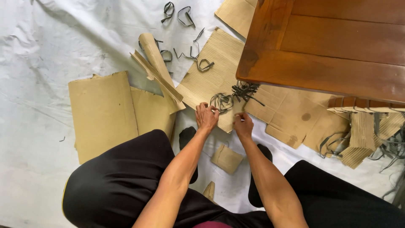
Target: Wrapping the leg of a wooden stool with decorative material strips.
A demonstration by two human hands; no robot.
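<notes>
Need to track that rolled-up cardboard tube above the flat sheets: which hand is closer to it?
Left. The left hand sits just right of and below the rolled cardboard tube; the right hand is farther right, beyond the left hand, near the table edge.

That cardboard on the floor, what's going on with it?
A person sits over a white sheet strewn with cardboard. Both hands work at the near edge of a ribbed cardboard piece: the left hand pinches a dark strap loop, and the right hand grips the cardboard edge beside it. More strap loops lie farther off, next to a wooden table.
</notes>
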